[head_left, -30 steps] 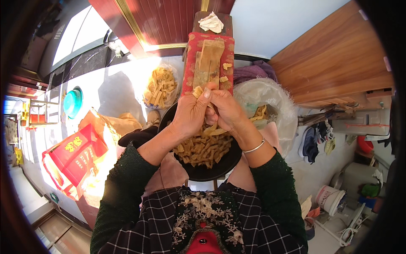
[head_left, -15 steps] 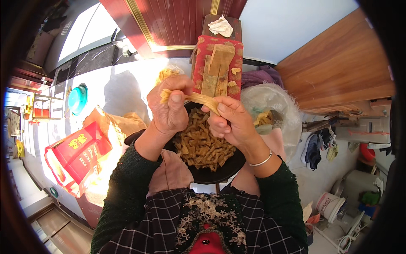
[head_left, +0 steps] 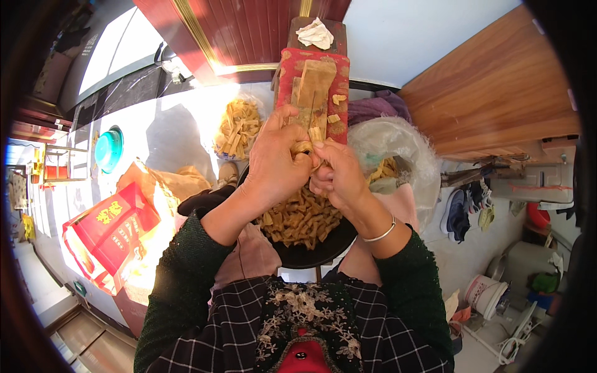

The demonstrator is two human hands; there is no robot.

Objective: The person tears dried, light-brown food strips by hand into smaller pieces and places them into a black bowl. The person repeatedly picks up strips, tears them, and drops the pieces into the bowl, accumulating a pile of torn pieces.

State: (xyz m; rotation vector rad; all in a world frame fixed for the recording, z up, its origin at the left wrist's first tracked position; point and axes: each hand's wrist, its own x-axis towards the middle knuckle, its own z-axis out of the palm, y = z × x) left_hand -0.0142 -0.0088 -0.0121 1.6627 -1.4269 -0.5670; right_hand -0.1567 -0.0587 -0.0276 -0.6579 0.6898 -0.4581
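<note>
A flat, pliable yellow-tan strip [head_left: 302, 147] is bent into a loop between my hands. My left hand [head_left: 272, 163] closes its fingertips on one side of the loop, palm turned inward. From the other side my right hand [head_left: 337, 171] pinches the strip between thumb and fingers, and one end sticks up between the hands. Both hands are above the back of a round black pan [head_left: 313, 257] on my lap. Many short tan pieces [head_left: 298, 221] lie heaped in the pan, partly hidden by my hands.
Ahead stands a narrow bench with a red cloth [head_left: 289, 69], a wooden block [head_left: 318, 79] and small yellow scraps on it. Loose yellow strips [head_left: 239, 129] lie in a heap to its left. A large clear plastic bag [head_left: 413, 155] stands at right, a red gift bag [head_left: 112, 230] at left.
The strip was stretched between my hands and is now curled into a loop. My hands have come together, the left moving right and downward. The heap of strips behind is more visible.
</note>
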